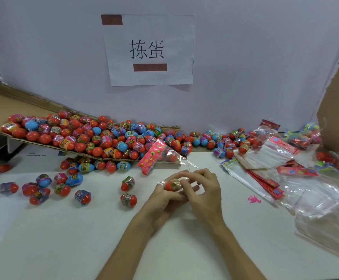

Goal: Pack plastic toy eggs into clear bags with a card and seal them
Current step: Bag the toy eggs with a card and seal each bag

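Note:
Both hands meet at the middle of the white table around one red toy egg [171, 185] wrapped in clear film. My left hand [165, 196] cups it from below with curled fingers. My right hand [201, 189] pinches the clear film at the egg's right end. Just beyond them lies a clear bag with a pink flowered card [153, 156] and eggs inside. A big heap of red, blue and pink eggs [96, 136] covers a slanted cardboard sheet [23, 102] at the back left. Two loose eggs [128, 191] lie left of my hands.
Several more loose eggs [43, 188] are scattered at the left. Stacks of empty clear bags with pink cards [265, 156] and packed bags [305, 136] sit at the right, with crumpled clear plastic [326, 209] nearer. A small pink toy figure [254, 199] lies on the table. A paper sign [148, 49] hangs on the wall.

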`<state>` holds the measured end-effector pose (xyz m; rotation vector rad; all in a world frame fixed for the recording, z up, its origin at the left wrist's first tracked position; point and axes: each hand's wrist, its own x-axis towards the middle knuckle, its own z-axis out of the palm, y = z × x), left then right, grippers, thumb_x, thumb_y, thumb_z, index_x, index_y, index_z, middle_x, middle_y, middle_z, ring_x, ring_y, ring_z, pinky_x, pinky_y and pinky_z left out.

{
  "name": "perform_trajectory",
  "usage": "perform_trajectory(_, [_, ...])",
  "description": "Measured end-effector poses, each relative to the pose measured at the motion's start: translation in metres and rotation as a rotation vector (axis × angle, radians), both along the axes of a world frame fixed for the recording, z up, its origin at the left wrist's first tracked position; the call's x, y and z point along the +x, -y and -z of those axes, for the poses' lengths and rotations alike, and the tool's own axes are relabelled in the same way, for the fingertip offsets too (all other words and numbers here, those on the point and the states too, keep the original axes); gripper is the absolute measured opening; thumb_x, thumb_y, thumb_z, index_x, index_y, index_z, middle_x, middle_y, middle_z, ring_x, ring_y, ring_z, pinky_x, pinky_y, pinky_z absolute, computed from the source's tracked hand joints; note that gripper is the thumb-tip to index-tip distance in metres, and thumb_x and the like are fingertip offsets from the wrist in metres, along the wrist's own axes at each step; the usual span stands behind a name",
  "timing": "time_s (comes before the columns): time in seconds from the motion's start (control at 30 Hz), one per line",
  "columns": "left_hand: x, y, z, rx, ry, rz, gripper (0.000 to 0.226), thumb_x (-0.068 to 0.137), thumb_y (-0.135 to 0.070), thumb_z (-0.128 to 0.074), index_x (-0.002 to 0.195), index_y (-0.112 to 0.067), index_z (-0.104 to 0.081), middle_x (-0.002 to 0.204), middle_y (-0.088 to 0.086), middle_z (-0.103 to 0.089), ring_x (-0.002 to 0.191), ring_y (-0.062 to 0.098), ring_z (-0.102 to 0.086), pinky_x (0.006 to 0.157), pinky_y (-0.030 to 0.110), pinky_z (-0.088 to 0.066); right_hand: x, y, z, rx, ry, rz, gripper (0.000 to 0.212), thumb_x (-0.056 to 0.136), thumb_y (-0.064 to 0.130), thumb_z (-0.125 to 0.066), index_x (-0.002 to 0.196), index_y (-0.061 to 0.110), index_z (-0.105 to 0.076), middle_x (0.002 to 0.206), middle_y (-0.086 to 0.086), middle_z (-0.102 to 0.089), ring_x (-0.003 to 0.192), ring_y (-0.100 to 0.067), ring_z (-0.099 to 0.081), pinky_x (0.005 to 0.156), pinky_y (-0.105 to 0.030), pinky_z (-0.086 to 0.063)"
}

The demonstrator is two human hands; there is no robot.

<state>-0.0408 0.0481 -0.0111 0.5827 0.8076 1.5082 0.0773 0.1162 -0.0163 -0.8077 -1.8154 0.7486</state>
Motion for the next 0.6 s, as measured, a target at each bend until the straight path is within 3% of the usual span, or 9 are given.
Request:
perform_trajectory(0.1, [0.000,-0.002,0.000,-0.009,0.033,-0.017,0.071,0.081,0.028,-0.041,0.140,-0.006,-0.058,0.137,0.024,-0.064,0.126,0.042,-0.063,0.102,0.043,-0.056,-0.001,0.001,0.000,0.047,0.043,-0.034,0.017,0.086,0.029,-0.074,0.100,0.037,-0.078,0.093,0.020,-0.064,0.097,-0.008,-0.054,0.084,-0.046,-0.048])
perform_trajectory(0.23, [-0.001,-0.002,0.001,-0.030,0.058,-0.085,0.062,0.088,0.028,-0.037,0.137,-0.003,-0.059,0.132,0.024,-0.067,0.121,0.041,-0.066,0.095,0.042,-0.059,-0.002,0.001,0.001,0.075,0.133,-0.075,0.020,0.086,0.035,-0.069,0.103,0.043,-0.076,0.101,0.023,-0.064,0.105,-0.004,-0.052,0.095,-0.028,-0.031])
perform_trajectory(0.33, [-0.001,-0.004,0.002,-0.055,0.023,-0.121,0.059,0.090,0.027,-0.037,0.136,-0.002,-0.059,0.127,0.024,-0.069,0.119,0.039,-0.068,0.090,0.041,-0.061,-0.001,0.002,0.000,0.061,0.131,-0.093,0.018,0.085,0.032,-0.071,0.099,0.043,-0.069,0.103,0.026,-0.067,0.106,-0.002,-0.052,0.095,-0.029,-0.032])
perform_trajectory(0.43, [-0.001,-0.005,0.001,-0.078,0.034,-0.174,0.051,0.094,0.022,-0.041,0.133,-0.004,-0.061,0.122,0.023,-0.072,0.114,0.034,-0.071,0.088,0.038,-0.062,0.000,0.002,-0.003,0.003,0.028,-0.065,0.020,0.087,0.022,-0.077,0.095,0.039,-0.067,0.097,0.026,-0.068,0.098,-0.008,-0.059,0.092,-0.036,-0.043])
perform_trajectory(0.6, [-0.009,-0.005,-0.001,-0.080,0.090,-0.282,0.043,0.099,0.012,-0.048,0.136,-0.007,-0.059,0.125,0.016,-0.073,0.114,0.032,-0.072,0.092,0.036,-0.061,0.010,-0.009,-0.006,-0.132,-0.294,0.184,0.019,0.092,0.011,-0.073,0.108,0.021,-0.069,0.100,0.009,-0.069,0.092,-0.010,-0.063,0.078,-0.026,-0.053])
